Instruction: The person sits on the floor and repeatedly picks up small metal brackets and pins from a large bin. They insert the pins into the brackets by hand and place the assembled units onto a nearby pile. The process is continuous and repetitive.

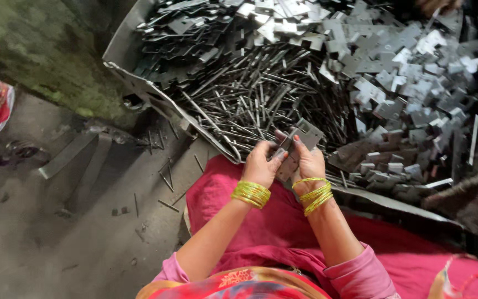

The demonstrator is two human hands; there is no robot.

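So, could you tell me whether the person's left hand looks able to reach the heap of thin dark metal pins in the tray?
Probably yes: the heap of thin dark metal pins lies just beyond the left hand, nothing between, though it holds a grey metal plate.

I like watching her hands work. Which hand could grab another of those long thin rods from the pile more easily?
Probably the left hand. The rods lie up and left of both hands, nearer that side. The right hand sits closer to the flat plates. Both hands grip one metal plate now.
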